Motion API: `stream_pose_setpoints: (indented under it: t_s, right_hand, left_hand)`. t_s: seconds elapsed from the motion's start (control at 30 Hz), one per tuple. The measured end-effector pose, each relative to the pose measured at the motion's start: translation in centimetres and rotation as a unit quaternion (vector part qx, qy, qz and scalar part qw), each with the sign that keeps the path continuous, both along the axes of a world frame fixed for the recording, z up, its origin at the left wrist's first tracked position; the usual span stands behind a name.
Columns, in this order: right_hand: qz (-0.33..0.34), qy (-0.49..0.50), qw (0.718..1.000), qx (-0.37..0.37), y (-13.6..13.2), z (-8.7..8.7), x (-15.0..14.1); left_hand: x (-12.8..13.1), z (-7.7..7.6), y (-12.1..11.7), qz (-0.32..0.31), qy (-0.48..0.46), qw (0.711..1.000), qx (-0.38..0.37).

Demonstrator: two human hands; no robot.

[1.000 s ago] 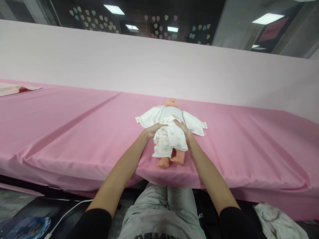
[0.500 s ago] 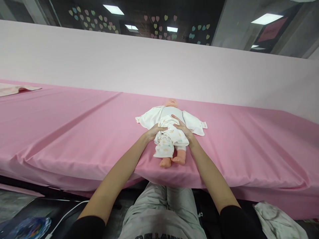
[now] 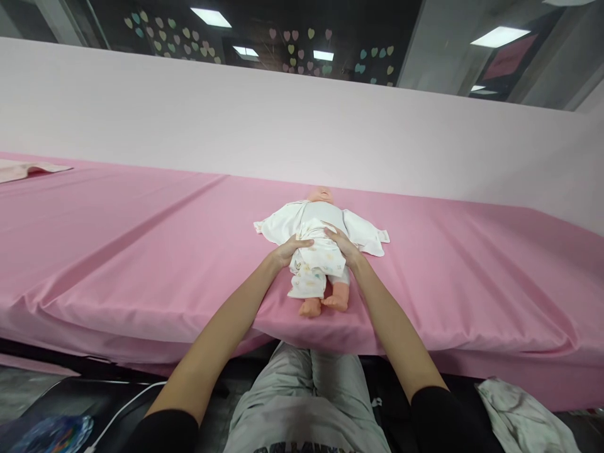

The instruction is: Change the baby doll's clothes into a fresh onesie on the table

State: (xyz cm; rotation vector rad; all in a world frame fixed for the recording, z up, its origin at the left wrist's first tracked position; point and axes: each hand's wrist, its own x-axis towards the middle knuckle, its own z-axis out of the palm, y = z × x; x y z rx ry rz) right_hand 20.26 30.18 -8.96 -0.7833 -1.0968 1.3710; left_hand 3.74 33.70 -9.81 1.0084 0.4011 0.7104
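On its back on the pink cover lies a baby doll (image 3: 336, 294), head toward the wall and bare feet toward me. It wears a white long-sleeved top (image 3: 283, 221) with the sleeves spread out. Patterned white baby pants (image 3: 311, 270) are bunched about its hips and legs. My left hand (image 3: 289, 249) grips them at the left side of the waist, thumb on top. At the right side, my right hand (image 3: 345, 244) holds the pants' waist, its fingers partly hidden in the folds.
A pink sheet (image 3: 155, 264) with creases covers the table up to a white wall (image 3: 283, 126). Pale folded cloth (image 3: 28, 168) lies at the far left. Below the front edge are a crumpled cloth (image 3: 523, 415) at right and a white cable (image 3: 127, 402) at left.
The pants' right leg has ridden up and its fabric has shifted. My right hand has moved slightly lower against the waist. My left hand stays about where it was.
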Motion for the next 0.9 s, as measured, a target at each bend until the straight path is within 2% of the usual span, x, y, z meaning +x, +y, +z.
stream_pose_setpoints:
  t_s: [0.13, 0.23, 0.4, 0.57, 0.7, 0.9]
  right_hand:
    - [0.088, -0.016, 0.996, 0.017, -0.9, 0.3, 0.5]
    - [0.083, -0.020, 0.996, 0.004, -0.9, 0.3, 0.6]
    - [0.030, 0.006, 0.999, -0.007, -0.4, 0.2, 0.1]
    - [0.020, 0.024, 0.999, -0.042, -0.3, 0.5, -0.4]
    - [0.030, -0.024, 0.994, -0.104, -0.6, 1.0, -0.6]
    - [0.104, -0.029, 0.992, -0.058, -0.9, 0.7, -0.1]
  left_hand:
    - [-0.3, -0.2, 0.0, -0.002, -0.007, 1.000, 0.002]
    - [-0.2, -0.4, 0.2, 0.007, -0.001, 1.000, 0.001]
    - [0.1, -0.7, 0.6, 0.018, -0.007, 1.000, 0.007]
    - [0.3, -0.4, 0.4, 0.025, 0.006, 1.000, 0.012]
    - [0.5, 0.0, 0.0, 0.029, 0.034, 0.999, -0.004]
    - [1.0, 0.2, -0.2, 0.026, 0.031, 0.999, -0.018]
